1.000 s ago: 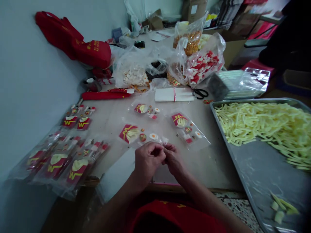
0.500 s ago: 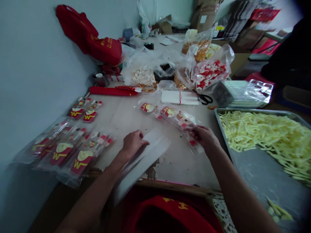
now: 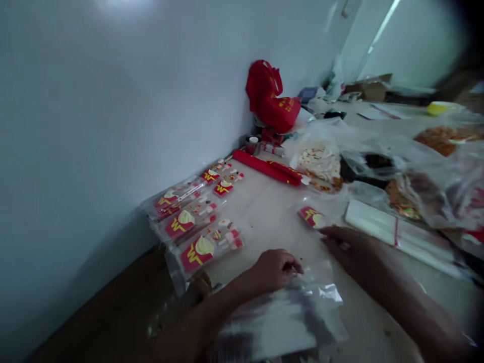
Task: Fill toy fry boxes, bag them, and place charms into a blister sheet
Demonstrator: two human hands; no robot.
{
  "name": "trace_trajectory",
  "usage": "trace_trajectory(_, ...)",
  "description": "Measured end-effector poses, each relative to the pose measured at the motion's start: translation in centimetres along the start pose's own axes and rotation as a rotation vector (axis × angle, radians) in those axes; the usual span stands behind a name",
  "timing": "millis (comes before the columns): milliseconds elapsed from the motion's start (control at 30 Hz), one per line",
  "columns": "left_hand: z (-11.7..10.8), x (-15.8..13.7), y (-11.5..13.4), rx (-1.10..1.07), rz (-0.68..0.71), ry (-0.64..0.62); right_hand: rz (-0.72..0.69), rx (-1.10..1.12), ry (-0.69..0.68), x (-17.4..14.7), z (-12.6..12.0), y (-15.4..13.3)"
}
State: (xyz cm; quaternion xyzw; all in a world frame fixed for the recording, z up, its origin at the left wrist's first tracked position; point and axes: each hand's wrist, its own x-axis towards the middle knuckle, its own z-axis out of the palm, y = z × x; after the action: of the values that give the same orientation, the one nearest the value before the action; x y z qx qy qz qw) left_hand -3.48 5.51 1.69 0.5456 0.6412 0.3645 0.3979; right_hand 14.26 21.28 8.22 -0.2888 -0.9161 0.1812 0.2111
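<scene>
My left hand (image 3: 278, 269) is closed, with its fingers curled at the top of a clear plastic bag (image 3: 287, 322). The bag hangs over the table's near edge and is smeared by motion. Farther to the right, my right hand (image 3: 346, 249) reaches over the table, its fingertips pinched at the end of a clear packet (image 3: 313, 217) with a red fries-box piece and a yellow W. The hand hides the rest of that packet. Left of my hands, several similar packets (image 3: 196, 252) lie in overlapping rows along the wall, each with a red piece and small toppings.
Behind lies a red rolled cloth (image 3: 266, 167), with a red bag (image 3: 278, 108) against the wall. A banded stack of white sleeves (image 3: 393, 232) is on the right. Plastic bags of small pieces (image 3: 319, 159) crowd the back of the table (image 3: 264, 217).
The view has swung left, taking the tray of yellow strips out of sight. My right hand has moved left toward the farther packet. The clear bag has stayed with my left hand.
</scene>
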Motion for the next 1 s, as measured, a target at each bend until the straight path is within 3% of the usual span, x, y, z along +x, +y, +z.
trace_trajectory(100,-0.6,-0.6,-0.8,-0.346,-0.175,0.011,-0.419,-0.076,-0.166,11.0,6.1,-4.8)
trace_trajectory(233,-1.4,-0.9,-2.0,-0.609,-0.392,0.025,-0.664,-0.173,-0.388,22.7,14.5,-9.0)
trace_trajectory(367,-2.8,-1.4,-1.8,-0.729,-0.384,0.087,-0.832,-0.301,-0.57,28.9,20.7,-11.1)
trace_trajectory(467,-3.7,-1.9,-1.1,-0.65,-0.378,0.088,-0.904,-0.343,-0.643,30.5,22.8,-11.6)
trace_trajectory(600,-4.3,-1.9,-0.2,-0.603,-0.43,0.081,-0.904,-0.382,-0.629,30.5,22.5,-11.0)
trace_trajectory(800,-4.1,-0.5,-0.3,-0.652,-0.357,0.144,-0.627,-0.444,-0.723,28.9,19.2,-8.2)
trace_trajectory(900,-4.0,0.1,-0.6,-0.708,-0.342,0.183,-0.491,-0.419,-0.663,27.7,16.5,-6.1)
trace_trajectory(1000,-3.9,0.3,-0.5,-0.641,-0.353,0.183,-0.376,-0.367,-0.532,25.9,11.8,-4.8)
